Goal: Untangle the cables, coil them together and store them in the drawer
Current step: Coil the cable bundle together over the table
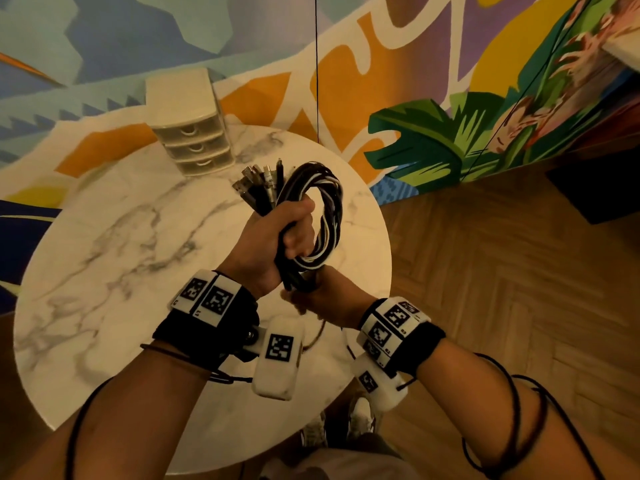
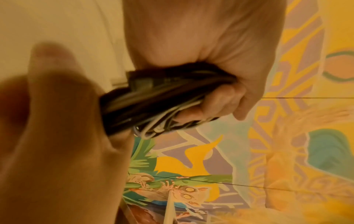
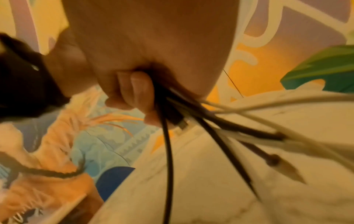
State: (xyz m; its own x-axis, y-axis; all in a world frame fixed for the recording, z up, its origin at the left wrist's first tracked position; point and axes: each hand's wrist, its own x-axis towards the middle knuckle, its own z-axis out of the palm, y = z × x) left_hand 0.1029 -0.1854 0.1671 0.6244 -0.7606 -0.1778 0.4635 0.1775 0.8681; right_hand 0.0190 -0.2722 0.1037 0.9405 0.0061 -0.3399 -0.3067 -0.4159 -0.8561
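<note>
A coil of black and white cables (image 1: 323, 202) is held above the round marble table (image 1: 114, 237). My left hand (image 1: 277, 233) grips the coil's near side in a fist, and a cluster of plugs (image 1: 259, 178) sticks up past the knuckles. Just below it, my right hand (image 1: 318, 299) grips the bundle's lower end. In the left wrist view, the left hand's fingers (image 2: 220, 97) are curled round the bundle (image 2: 162, 98), with the right hand (image 2: 57, 121) blurred beside it. In the right wrist view, curled fingers (image 3: 134, 91) hold loose cable ends (image 3: 168, 144) over the table (image 3: 210, 189).
A small cream drawer unit (image 1: 192, 133) with three shut drawers stands at the table's far edge against a painted wall. Wooden floor (image 1: 502, 289) lies to the right of the table. A thin black cord (image 1: 316, 64) hangs down the wall behind.
</note>
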